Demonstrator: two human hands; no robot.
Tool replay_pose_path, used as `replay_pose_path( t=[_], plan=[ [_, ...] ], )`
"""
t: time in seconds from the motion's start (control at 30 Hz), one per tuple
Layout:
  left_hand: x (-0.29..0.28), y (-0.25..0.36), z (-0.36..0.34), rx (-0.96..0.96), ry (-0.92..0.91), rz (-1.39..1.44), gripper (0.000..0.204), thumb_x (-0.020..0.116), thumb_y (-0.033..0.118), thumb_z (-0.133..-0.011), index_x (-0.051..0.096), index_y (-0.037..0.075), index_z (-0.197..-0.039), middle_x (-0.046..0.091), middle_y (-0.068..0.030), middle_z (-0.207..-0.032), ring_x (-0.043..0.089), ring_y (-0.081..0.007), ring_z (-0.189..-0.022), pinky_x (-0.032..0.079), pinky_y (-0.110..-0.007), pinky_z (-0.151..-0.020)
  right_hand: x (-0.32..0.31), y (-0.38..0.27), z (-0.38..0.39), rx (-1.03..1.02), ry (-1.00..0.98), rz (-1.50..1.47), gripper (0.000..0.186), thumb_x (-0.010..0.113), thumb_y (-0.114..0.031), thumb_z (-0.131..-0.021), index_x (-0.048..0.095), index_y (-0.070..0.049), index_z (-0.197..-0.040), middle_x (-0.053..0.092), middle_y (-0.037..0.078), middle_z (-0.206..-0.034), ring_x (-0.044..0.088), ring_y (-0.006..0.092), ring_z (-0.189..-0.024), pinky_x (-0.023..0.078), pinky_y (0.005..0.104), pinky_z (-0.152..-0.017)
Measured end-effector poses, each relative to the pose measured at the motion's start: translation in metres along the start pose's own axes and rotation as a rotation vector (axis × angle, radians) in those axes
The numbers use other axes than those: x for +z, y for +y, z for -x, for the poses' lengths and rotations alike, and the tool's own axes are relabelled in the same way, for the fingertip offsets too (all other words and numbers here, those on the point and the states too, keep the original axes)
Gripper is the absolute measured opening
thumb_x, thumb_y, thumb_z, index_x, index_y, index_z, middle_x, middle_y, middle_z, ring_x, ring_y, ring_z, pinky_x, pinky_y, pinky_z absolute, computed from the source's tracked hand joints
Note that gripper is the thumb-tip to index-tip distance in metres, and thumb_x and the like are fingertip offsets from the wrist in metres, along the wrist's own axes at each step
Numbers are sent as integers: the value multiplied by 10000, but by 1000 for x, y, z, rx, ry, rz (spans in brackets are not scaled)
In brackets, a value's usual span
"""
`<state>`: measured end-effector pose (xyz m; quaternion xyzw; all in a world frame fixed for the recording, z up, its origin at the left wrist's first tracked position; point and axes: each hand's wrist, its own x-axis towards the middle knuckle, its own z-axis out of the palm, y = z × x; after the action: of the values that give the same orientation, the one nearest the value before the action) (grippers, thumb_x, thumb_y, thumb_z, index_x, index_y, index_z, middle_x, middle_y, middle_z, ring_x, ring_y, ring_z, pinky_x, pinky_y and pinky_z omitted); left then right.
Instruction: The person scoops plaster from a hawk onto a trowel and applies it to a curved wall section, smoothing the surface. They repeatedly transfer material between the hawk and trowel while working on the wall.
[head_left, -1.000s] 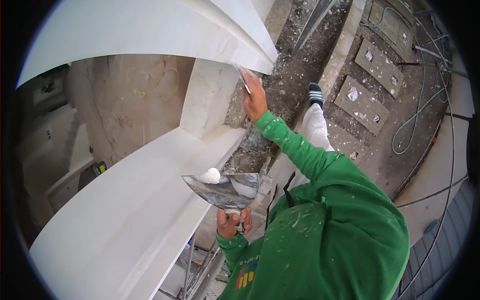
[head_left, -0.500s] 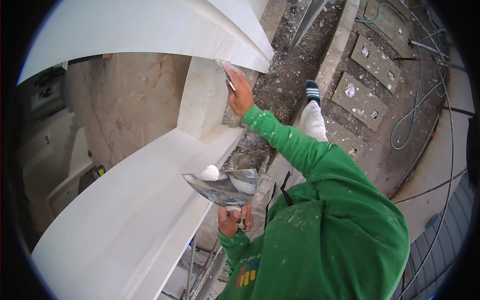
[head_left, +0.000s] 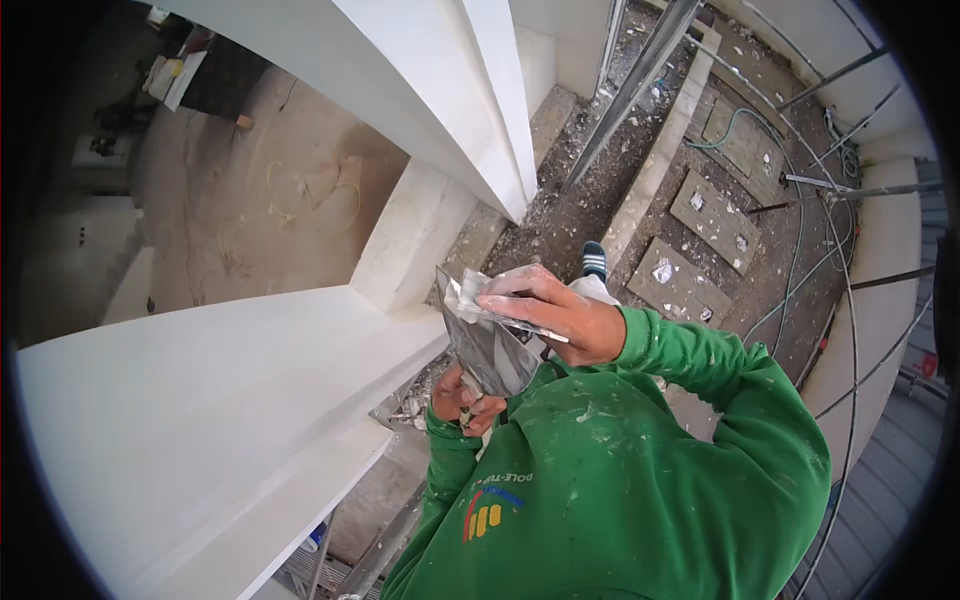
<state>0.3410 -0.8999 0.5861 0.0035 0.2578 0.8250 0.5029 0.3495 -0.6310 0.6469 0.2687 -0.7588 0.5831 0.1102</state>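
In my left hand [head_left: 462, 400] is the handle of a wide putty knife [head_left: 492, 362], its metal blade smeared with grey-white residue and tilted up in front of my chest. My right hand [head_left: 565, 312], dusted white, grips a thin flat metal spatula [head_left: 530, 326] between fingers and thumb. The spatula lies over the upper part of the putty knife's blade. White putty [head_left: 464, 296] shows where the two blades come together; their exact contact is partly hidden by my right fingers.
A smooth white ledge [head_left: 200, 390] runs along the left, and a white moulded edge [head_left: 450, 90] rises beyond. A metal pole [head_left: 635, 90] stands ahead over debris-strewn ground. Stained boards [head_left: 680, 282], hoses and cables lie right. My foot [head_left: 594, 258] is on the ground.
My right hand has drawn back from the white moulded edge to the putty knife, bringing the spatula onto its blade. My left hand has tilted the knife, and the view has shifted.
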Motion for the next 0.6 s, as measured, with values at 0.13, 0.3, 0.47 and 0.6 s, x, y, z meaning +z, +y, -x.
replay_pose_path(
  t=[0.13, 0.3, 0.47, 0.6],
  plan=[
    [44, 34, -15, 31, 35, -552, 356, 551, 140, -894, 464, -8, -1206, 556, -108, -756, 474, -162, -502, 393, -282, -398, -37, 7, 25, 288, -66, 336, 591, 484, 137, -712, 472, -14, -1284, 494, 156, -1241, 482, 295, -1157, 425, 391, -947],
    [66, 26, -63, 839, 221, -1776, 476, 651, 141, -783, 550, 80, -1244, 501, -116, -771, 509, -266, -543, 406, -352, -492, -39, -9, 31, 910, 527, -992, 293, 539, -17, -869, 530, 39, -1157, 620, 134, -1055, 627, 207, -947, 539, 354, -807],
    [-2, -11, -84, 1130, 165, -1974, 719, 589, 25, -568, 549, 149, -1275, 454, -107, -753, 499, -284, -576, 389, -373, -475, -43, -38, 18, 1017, 361, -1222, 332, 572, -26, -843, 523, 69, -1157, 635, 141, -1039, 658, 209, -876, 549, 339, -792],
    [-55, -44, -68, 646, 499, -1960, 765, 550, -12, -563, 517, 157, -1308, 518, -132, -829, 536, -322, -635, 425, -384, -499, -77, -12, 24, 942, 353, -1125, 339, 575, -16, -849, 522, 58, -1176, 633, 125, -1057, 644, 194, -916, 533, 332, -819]
  ],
)
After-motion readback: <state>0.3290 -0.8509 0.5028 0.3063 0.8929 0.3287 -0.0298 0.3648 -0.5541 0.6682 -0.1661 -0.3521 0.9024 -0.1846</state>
